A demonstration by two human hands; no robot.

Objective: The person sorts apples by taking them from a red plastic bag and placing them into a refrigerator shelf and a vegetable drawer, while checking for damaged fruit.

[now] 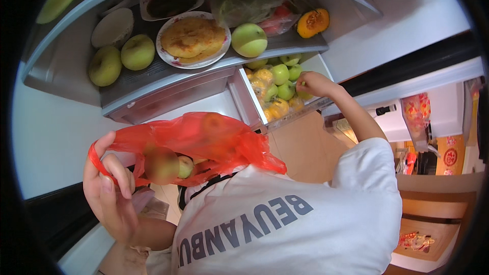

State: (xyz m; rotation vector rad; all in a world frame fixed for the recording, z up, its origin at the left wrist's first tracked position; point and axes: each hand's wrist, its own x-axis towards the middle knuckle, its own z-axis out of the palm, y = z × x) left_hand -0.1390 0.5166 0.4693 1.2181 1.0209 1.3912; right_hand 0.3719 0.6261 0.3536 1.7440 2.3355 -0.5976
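My left hand (110,194) is at the left, fingers hooked through the handle of a red plastic bag (191,133). The bag hangs open in front of my shirt, with green-yellow apples (186,167) inside; one part there is blurred. My right hand (315,84) reaches into the pulled-out fridge drawer (252,101) at its right side. Its fingertips rest at a green apple (305,94), partly hidden by the hand; whether they grip it I cannot tell. Several green apples (280,74) and yellow-orange fruit in clear wrap (279,107) lie in the drawer.
On the fridge shelf (126,91) above stand green apples (138,52), a plate of flatbread (193,37), a dish of dark food (172,0), a white bowl (112,28), bagged vegetables (248,4) and a cut pumpkin (313,23). The fridge door with its racks (416,122) stands open at right.
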